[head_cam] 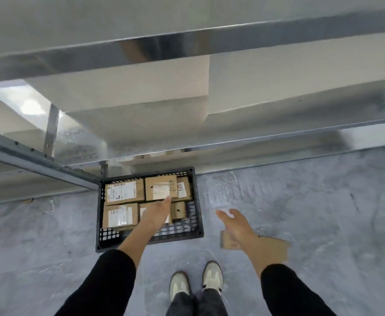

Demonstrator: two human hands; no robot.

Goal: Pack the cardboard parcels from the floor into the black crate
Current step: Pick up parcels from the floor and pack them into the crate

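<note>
Shelving (187, 49) of bare metal stood across the far side, its lowest rail just behind the black crate (100, 224). A head raised carelessly from the stoop could have struck that rail.

The floor (323, 201) was grey and mottled. The black crate stood on it at the foot of the shelving and held several cardboard parcels laid flat. Bare mesh showed only along its near strip and right side.

One floor parcel (276, 249) lay to the right of the crate, blurred and partly hidden by the right forearm. It looked broader than the free mesh. If forced in, it would probably have ridden up on its neighbours and tilted or slid off. It also lay near the shoes (212, 277), so a step to the right risked a trip.

The left hand (157, 212) reached over the crate with straight fingers and held nothing. Its fingertips were at the near edge of the rear centre parcel (157, 185); contact could not be confirmed. A push there could have shifted the stack.

The right hand (237, 224) hung spread wide and empty over the floor parcel. A one-handed grab risked a slipping grip.

The small parcel (179, 209) could have been crushed beneath a heavier one.
</note>
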